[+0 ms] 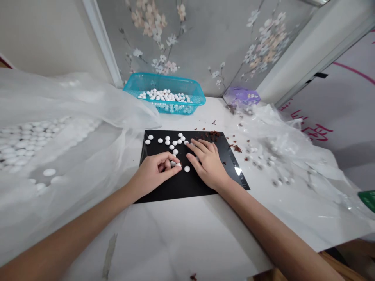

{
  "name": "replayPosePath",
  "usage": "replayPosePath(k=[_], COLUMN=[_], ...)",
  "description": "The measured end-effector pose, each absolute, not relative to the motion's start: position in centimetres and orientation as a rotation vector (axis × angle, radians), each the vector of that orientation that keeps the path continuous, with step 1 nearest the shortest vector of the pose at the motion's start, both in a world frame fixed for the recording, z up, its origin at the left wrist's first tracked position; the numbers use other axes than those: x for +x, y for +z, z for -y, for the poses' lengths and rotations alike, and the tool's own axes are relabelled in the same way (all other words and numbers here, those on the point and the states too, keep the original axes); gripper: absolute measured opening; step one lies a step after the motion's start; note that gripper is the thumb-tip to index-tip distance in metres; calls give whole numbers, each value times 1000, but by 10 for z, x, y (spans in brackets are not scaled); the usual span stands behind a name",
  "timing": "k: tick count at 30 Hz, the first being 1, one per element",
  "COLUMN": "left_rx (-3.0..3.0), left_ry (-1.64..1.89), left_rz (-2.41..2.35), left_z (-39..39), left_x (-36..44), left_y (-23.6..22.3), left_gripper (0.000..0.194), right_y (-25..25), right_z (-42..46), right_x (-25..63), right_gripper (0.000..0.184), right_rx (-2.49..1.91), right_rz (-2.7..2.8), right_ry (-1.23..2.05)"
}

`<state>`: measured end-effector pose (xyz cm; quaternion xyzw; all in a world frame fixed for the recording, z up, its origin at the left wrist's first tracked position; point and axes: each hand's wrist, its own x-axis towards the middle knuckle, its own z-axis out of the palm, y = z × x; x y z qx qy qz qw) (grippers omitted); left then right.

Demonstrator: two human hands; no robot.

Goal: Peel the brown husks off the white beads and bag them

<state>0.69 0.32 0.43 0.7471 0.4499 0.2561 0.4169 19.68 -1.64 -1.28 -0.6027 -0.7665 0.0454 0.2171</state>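
Observation:
On a black mat lie several small white balls, mostly in a loose group beyond my hands. My left hand pinches one white ball between thumb and fingertips, low over the mat. A bit of reddish brown shows at that ball's edge. My right hand rests palm down with fingers spread, its fingertips touching or covering balls near the group. Between the two hands sits a single ball. Small reddish-brown star-shaped pieces are heaped at the mat's far right corner.
Behind the mat stands a blue plastic basket holding many white balls. A large translucent bag with more balls lies at left. Clear plastic bags with loose balls cover the right side, near a purple package. The floral wall closes the back.

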Motion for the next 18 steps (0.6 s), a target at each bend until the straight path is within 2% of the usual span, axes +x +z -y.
replayPosePath(k=[6,18], left_rx=[1954,2110], left_ry=[634,588], left_rz=[-1109,-1093], left_z=[-3,0], left_x=[6,7], left_y=[0,1], left_gripper=[18,14], right_y=[-16,-23], right_z=[14,10], right_x=[198,208], right_gripper=[34,6], right_rx=[-1664,-1632], right_rz=[2028,1705], right_ry=[89,155])
